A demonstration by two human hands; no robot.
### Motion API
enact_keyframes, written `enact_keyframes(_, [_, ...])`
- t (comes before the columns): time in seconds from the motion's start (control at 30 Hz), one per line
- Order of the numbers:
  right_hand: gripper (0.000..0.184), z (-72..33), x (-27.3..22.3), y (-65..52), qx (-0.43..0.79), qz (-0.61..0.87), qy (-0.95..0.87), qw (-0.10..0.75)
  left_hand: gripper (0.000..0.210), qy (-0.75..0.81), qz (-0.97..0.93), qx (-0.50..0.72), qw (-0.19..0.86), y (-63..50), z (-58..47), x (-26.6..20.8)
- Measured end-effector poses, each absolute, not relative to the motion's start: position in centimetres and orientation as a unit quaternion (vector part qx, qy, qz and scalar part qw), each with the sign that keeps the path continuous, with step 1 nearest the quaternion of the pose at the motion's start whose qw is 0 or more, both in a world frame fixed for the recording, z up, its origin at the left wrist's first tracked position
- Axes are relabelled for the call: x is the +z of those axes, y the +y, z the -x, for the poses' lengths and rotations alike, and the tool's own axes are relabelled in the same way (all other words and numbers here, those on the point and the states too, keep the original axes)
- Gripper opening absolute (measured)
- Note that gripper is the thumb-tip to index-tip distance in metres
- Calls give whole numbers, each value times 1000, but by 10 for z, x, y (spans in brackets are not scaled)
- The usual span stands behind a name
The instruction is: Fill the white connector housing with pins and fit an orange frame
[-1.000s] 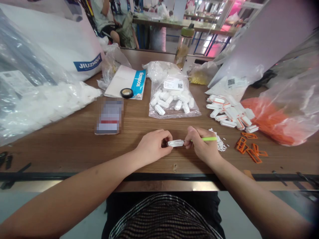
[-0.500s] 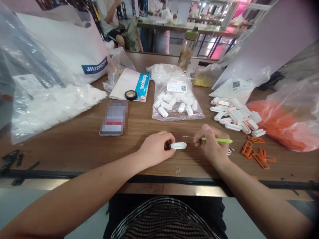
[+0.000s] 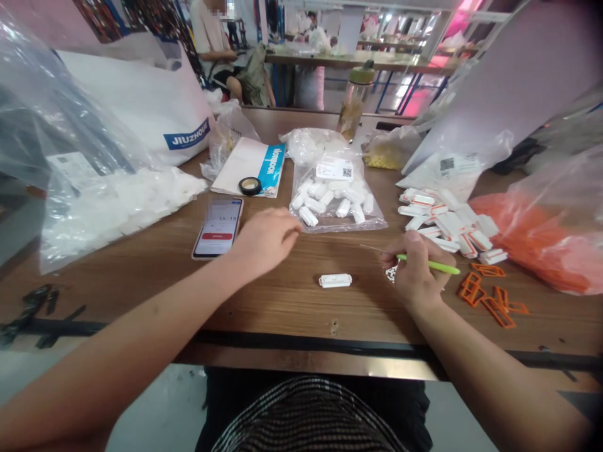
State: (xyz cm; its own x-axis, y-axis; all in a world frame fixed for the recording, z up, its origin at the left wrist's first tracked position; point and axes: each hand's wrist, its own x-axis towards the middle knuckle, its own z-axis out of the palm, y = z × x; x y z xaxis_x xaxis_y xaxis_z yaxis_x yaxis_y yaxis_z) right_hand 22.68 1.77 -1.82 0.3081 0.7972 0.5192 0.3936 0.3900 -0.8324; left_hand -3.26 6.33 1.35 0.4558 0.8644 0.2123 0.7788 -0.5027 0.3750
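Observation:
My left hand (image 3: pixel 267 238) is above the table between the phone and the bag of white parts, its thumb apart from its loosely bent fingers and nothing visible in its grasp. A white rectangular plastic part (image 3: pixel 335 280) lies alone on the wood in front of me. At the right, my right hand (image 3: pixel 419 270) grips a needle tool with a green handle (image 3: pixel 440 266), its thin metal tip pointing left. Several tiny white pieces (image 3: pixel 391 274) are beside that hand, partly covered by it. Past its wrist lie several orange rectangular frames (image 3: pixel 494 304).
A clear bag of white parts (image 3: pixel 330 201) is ahead, a pile of white parts with orange strips (image 3: pixel 440 220) at right. An orange-filled bag (image 3: pixel 541 245) stands beyond it. At left are a phone (image 3: pixel 217 229), black tape (image 3: pixel 249 186), a notebook (image 3: pixel 240 163) and a large plastic bag (image 3: pixel 117 201).
My left hand has let go of the white plastic part and moved up and left, close to the phone. The right hand, with the needle tool, has shifted slightly right.

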Motion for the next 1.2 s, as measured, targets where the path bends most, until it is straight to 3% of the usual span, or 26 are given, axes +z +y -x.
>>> enact_keyframes(0.1, [48, -228, -19, 19, 171, 524, -564, 615, 25, 551, -819, 153, -45, 103, 50, 14])
enact_keyframes(0.17, [48, -230, -21, 21, 178, 524, -565, 612, 29, 571, -806, 134, -83, 127, 58, 8])
enact_keyframes(0.3, [46, -233, -25, 24, 201, 514, -569, 610, 18, 556, -813, 103, -141, 160, 67, -7])
enact_keyframes(0.93, [48, -234, -26, 28, 200, 509, -587, 597, 27, 522, -832, 74, -174, 170, 52, -31])
enact_keyframes(1.2, [47, -234, -30, 30, 221, 515, -582, 589, 26, 505, -842, 5, -188, 140, 43, -11])
